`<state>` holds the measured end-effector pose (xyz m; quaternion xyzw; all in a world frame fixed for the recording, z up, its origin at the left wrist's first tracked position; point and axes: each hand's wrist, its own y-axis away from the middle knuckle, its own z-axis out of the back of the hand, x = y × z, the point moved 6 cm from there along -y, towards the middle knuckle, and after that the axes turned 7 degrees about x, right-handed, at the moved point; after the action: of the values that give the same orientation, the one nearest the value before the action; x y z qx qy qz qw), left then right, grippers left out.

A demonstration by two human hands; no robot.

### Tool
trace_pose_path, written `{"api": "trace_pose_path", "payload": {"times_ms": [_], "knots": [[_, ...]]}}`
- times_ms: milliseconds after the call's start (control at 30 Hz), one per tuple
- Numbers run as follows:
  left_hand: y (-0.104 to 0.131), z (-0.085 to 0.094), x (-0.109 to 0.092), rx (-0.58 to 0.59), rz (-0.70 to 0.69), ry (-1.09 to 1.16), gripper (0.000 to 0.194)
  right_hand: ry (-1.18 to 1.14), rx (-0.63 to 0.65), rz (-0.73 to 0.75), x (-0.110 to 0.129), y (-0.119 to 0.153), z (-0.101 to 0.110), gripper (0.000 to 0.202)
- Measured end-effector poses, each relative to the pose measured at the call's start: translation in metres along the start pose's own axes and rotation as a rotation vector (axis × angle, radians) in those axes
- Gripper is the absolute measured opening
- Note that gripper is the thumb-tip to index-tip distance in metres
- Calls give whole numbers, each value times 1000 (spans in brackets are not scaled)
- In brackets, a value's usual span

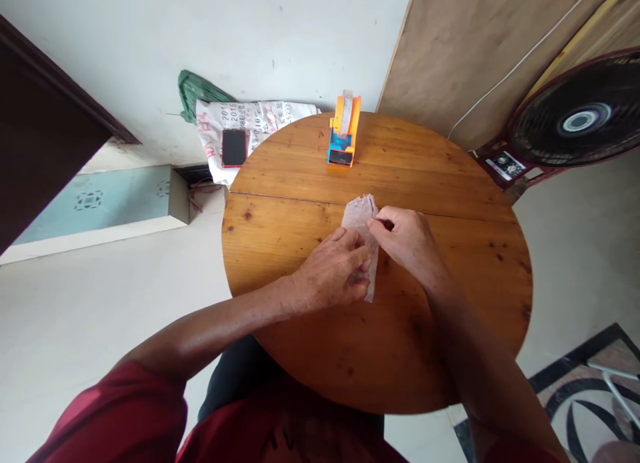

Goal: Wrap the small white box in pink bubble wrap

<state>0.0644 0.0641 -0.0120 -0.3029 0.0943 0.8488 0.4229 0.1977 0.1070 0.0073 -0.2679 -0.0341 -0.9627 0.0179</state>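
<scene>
A narrow, pale pinkish folded sheet point(357, 211) with a crinkled surface and a ragged far end lies on the round wooden table point(300, 163). I cannot tell whether it is paper, cloth or plastic. My left hand point(337, 266) lies across its middle and near part, fingers curled over it and hiding much of it. At its upper right edge, my right hand point(405, 240) pinches the sheet between thumb and forefinger. Beyond both hands, near the table's far edge, stands an orange and blue tape dispenser point(344, 133) with a roll of clear tape.
A fan point(583, 120) stands to the right of the table. Past the table's far left edge, a phone point(234, 148) lies on a printed white sack point(213, 116), beside a green bag point(200, 93). A wall closes off the far side.
</scene>
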Motion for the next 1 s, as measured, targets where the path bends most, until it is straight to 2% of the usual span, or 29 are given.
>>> {"api": "trace_pose_path", "payload": {"times_ms": [200,367,500,700,867,1000], "knots": [[0,-2,3,24,23,67,8,-156,-40,-20,-10,4,2,26],[0,-1,3,27,41,82,10,-137,-31,9,-10,6,8,26],[0,-1,4,27,47,97,10,-168,32,107,-13,3,4,14],[0,-2,5,34,43,87,8,-293,151,221,-23,-4,-11,12],[0,-3,5,55,59,88,8,-286,201,212,-25,-4,-17,12],[4,-2,5,-21,86,61,11,-173,206,181,-25,-5,-21,14]]}}
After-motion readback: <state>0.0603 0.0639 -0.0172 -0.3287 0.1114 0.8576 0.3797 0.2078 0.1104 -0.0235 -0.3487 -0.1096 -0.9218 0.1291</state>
